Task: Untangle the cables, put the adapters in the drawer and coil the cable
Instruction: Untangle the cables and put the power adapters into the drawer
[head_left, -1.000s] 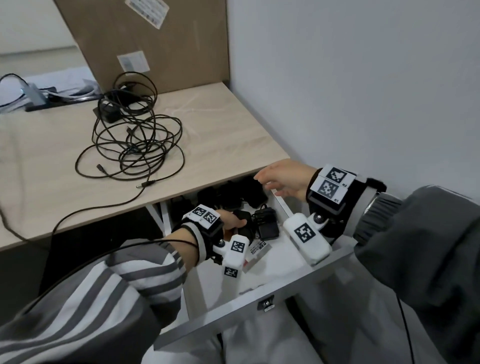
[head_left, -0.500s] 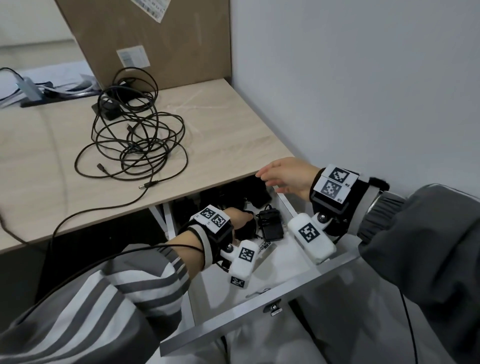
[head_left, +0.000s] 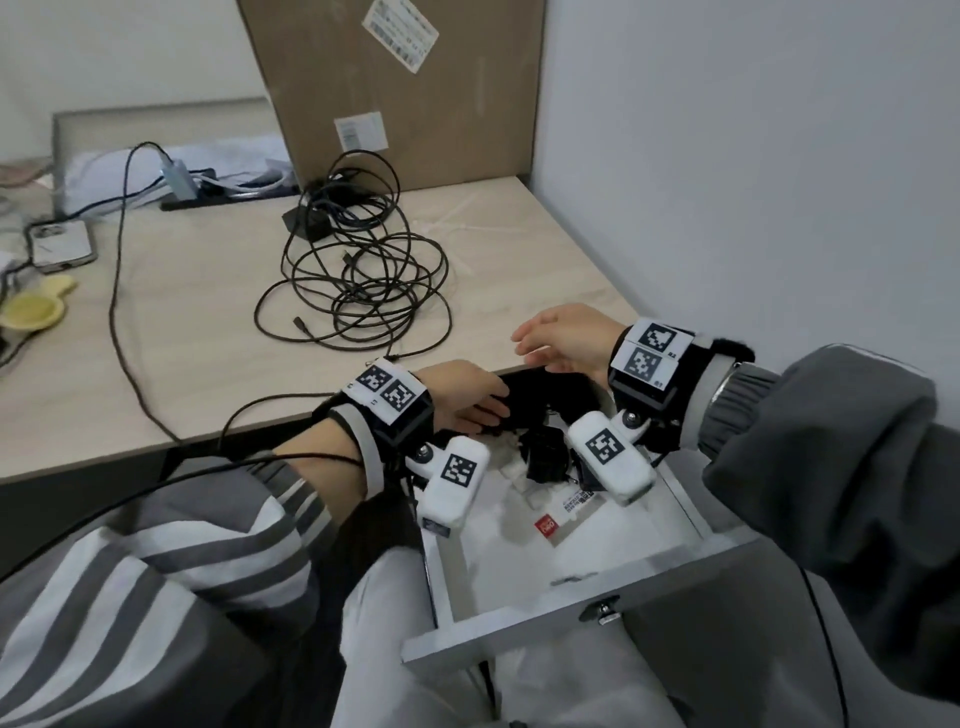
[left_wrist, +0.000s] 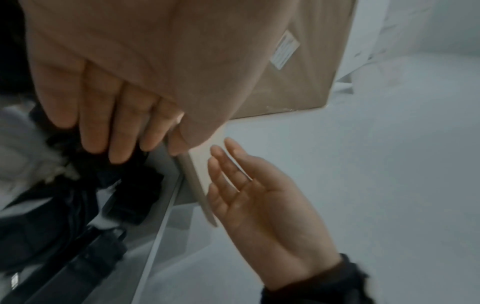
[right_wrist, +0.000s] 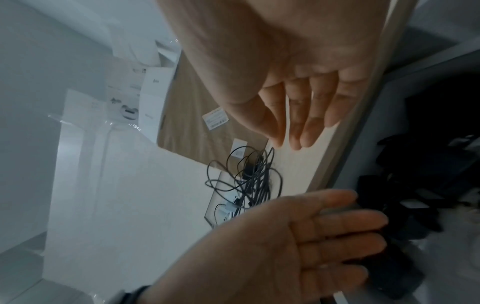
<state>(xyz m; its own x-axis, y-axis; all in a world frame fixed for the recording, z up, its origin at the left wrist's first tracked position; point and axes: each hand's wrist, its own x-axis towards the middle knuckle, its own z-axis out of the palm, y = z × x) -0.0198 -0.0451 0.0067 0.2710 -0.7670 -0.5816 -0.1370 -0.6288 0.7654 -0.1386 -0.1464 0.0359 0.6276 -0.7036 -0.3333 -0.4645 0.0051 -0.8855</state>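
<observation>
Both hands at the open drawer (head_left: 550, 631)

Left hand (head_left: 462, 395), fingers straight, over black adapters (head_left: 543, 452); right hand (head_left: 566, 338) spread, empty. Tangled cable (head_left: 358, 275) at 11 o'clock on desk (head_left: 197, 332).

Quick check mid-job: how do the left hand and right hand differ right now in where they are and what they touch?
The left hand reaches into the open drawer, fingertips on the black adapters; the right hand hovers higher, above the desk edge.
The left hand touches something; the right hand touches nothing visible.
The left points toward the drawer's back; the right points toward the cable tangle.
Both have straight, relaxed fingers and grip nothing.
</observation>
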